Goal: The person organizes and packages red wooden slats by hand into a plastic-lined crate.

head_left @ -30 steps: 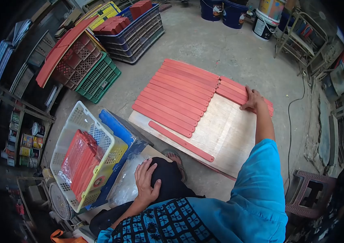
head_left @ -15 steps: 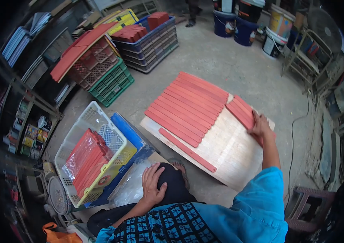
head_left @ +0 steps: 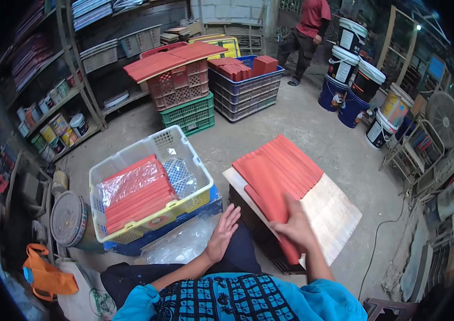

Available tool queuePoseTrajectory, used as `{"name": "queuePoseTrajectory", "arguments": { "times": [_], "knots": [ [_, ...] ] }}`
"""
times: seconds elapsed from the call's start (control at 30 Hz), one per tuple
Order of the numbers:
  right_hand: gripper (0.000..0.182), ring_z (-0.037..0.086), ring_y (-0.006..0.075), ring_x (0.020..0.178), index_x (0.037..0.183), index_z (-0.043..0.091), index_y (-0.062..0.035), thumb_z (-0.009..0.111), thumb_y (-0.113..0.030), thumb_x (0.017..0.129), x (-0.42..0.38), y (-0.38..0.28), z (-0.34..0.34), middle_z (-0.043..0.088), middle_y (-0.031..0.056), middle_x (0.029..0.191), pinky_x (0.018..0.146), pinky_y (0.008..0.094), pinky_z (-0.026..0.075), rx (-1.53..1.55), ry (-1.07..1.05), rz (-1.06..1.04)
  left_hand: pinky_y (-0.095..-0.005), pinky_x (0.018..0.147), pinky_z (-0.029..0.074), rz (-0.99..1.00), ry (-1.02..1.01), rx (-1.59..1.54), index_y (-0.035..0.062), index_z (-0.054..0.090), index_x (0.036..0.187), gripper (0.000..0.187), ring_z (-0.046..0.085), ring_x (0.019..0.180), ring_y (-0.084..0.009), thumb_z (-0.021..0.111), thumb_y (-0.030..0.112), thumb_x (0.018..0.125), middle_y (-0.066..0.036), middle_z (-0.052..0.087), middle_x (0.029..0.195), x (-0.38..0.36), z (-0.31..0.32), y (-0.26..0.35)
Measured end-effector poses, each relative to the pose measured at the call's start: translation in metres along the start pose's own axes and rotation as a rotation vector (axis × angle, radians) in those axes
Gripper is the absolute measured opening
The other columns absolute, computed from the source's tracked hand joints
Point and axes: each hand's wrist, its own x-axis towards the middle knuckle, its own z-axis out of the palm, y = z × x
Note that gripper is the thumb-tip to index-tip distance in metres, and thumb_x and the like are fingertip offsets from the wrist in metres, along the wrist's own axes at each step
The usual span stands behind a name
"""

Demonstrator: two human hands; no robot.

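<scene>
1. From my seat far from the room, I read the head view as a clock face, its middle as the hub.
2. At four to five o'clock, my right hand (head_left: 297,229) is closed around a bundle of flat red wooden slats (head_left: 266,188); motion blur keeps me from counting them.
3. That bundle is above the near left part of the low, pale plywood tabletop (head_left: 336,222); I cannot tell whether it touches anything beneath.
4. At three o'clock, a row of long red wooden slats (head_left: 299,163) lies side by side on the tabletop, its bare wood running toward four.
5. At six o'clock, my left hand (head_left: 222,234) is wide, palm bared and fingers stretched, near the dark-trousered knee (head_left: 245,249).
6. At seven, clear plastic bags (head_left: 181,243) lie just beside that hand.
7. At eight, a white and yellow plastic crate (head_left: 190,202) holds more red slats (head_left: 136,187), some under shiny clear wrap.
8. At eleven, red boards (head_left: 178,60) top stacked red and green crates (head_left: 187,109).
9. At one, another person (head_left: 308,40) stands near stacked paint buckets (head_left: 344,64).
</scene>
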Motion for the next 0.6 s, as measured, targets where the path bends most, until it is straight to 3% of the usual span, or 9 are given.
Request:
{"name": "queuePoseTrajectory", "arguments": {
  "times": [0.03, 0.07, 0.2, 0.23, 0.27, 0.3, 0.4, 0.43, 0.6],
  "knots": [
    [0.098, 0.046, 0.0391, 0.115, 0.137, 0.033, 0.0006, 0.076, -0.040, 0.059, -0.003, -0.040, 0.013, 0.045, 0.0291, 0.122, 0.101, 0.0413, 0.036, -0.016, -0.074, 0.010, -0.0415, 0.112, 0.012, -0.019, 0.032, -0.223, 0.0051, 0.019, 0.144, 0.075, 0.023, 0.137, -0.0276, 0.050, 0.023, 0.079, -0.015, 0.028, 0.145, -0.004, 0.004, 0.004],
    [0.100, 0.045, 0.0410, 0.114, 0.137, 0.033, 0.0003, 0.076, -0.043, 0.058, -0.003, -0.059, 0.033, 0.045, 0.0306, 0.119, 0.098, 0.0428, 0.037, -0.008, -0.139, -0.051, -0.0432, 0.111, 0.019, 0.030, 0.021, -0.387, 0.0036, 0.022, 0.142, 0.072, 0.031, 0.132, -0.0309, 0.049, 0.026, 0.079, -0.016, 0.035, 0.141, -0.006, -0.001, 0.002],
    [0.093, 0.046, 0.0421, 0.110, 0.138, 0.034, -0.0034, 0.069, -0.052, 0.067, -0.014, -0.111, 0.095, 0.044, 0.0303, 0.116, 0.095, 0.0450, 0.038, -0.146, -0.259, -0.198, -0.0482, 0.103, 0.036, -0.038, 0.331, -0.529, 0.0010, 0.036, 0.132, 0.061, 0.046, 0.120, -0.0341, 0.049, 0.028, 0.079, -0.017, 0.047, 0.130, -0.034, -0.032, 0.020],
    [0.090, 0.046, 0.0440, 0.109, 0.138, 0.035, -0.0058, 0.066, -0.056, 0.070, -0.014, -0.107, 0.112, 0.044, 0.0316, 0.114, 0.093, 0.0461, 0.039, -0.119, -0.261, -0.256, -0.0482, 0.103, 0.035, -0.051, 0.331, -0.561, 0.0002, 0.035, 0.133, 0.062, 0.046, 0.120, -0.0342, 0.050, 0.029, 0.079, -0.017, 0.047, 0.130, -0.042, -0.043, 0.023],
    [0.073, 0.048, 0.0424, 0.107, 0.136, 0.041, -0.0065, 0.059, -0.050, 0.081, -0.014, -0.105, 0.123, 0.045, 0.0300, 0.113, 0.093, 0.0439, 0.039, 0.049, -0.267, -0.271, -0.0481, 0.104, 0.035, -0.060, 0.336, -0.594, -0.0005, 0.035, 0.133, 0.064, 0.046, 0.120, -0.0343, 0.050, 0.029, 0.079, -0.018, 0.046, 0.131, -0.052, -0.054, 0.025],
    [0.054, 0.051, 0.0386, 0.102, 0.133, 0.045, -0.0067, 0.056, -0.033, 0.087, -0.015, -0.108, 0.129, 0.047, 0.0265, 0.109, 0.091, 0.0402, 0.041, 0.159, -0.278, -0.285, -0.0481, 0.104, 0.035, -0.065, 0.347, -0.631, -0.0013, 0.034, 0.134, 0.065, 0.046, 0.121, -0.0344, 0.050, 0.030, 0.079, -0.019, 0.046, 0.131, -0.061, -0.063, 0.025],
    [0.046, 0.054, 0.0336, 0.094, 0.131, 0.047, -0.0064, 0.055, -0.008, 0.086, -0.014, -0.108, 0.146, 0.051, 0.0208, 0.100, 0.085, 0.0368, 0.043, 0.206, -0.229, -0.341, -0.0498, 0.103, 0.036, 0.010, 0.359, -0.678, -0.0006, 0.037, 0.133, 0.064, 0.048, 0.118, -0.0358, 0.051, 0.032, 0.079, -0.020, 0.048, 0.129, -0.076, -0.076, 0.020],
    [0.047, 0.054, 0.0293, 0.096, 0.132, 0.047, -0.0078, 0.055, -0.008, 0.086, -0.014, -0.114, 0.143, 0.053, 0.0176, 0.103, 0.088, 0.0341, 0.042, 0.195, -0.235, -0.301, -0.0498, 0.103, 0.036, 0.036, 0.328, -0.707, -0.0003, 0.038, 0.132, 0.064, 0.048, 0.118, -0.0358, 0.051, 0.032, 0.079, -0.020, 0.049, 0.129, -0.079, -0.078, 0.022],
    [0.045, 0.053, 0.0303, 0.101, 0.134, 0.045, -0.0058, 0.052, -0.009, 0.089, -0.028, -0.140, 0.133, 0.053, 0.0191, 0.110, 0.091, 0.0349, 0.040, 0.155, -0.300, -0.350, -0.0488, 0.104, 0.035, 0.052, 0.362, -0.765, 0.0002, 0.037, 0.134, 0.065, 0.047, 0.120, -0.0347, 0.052, 0.033, 0.079, -0.020, 0.046, 0.132, -0.086, -0.077, 0.025]
  ]
}}
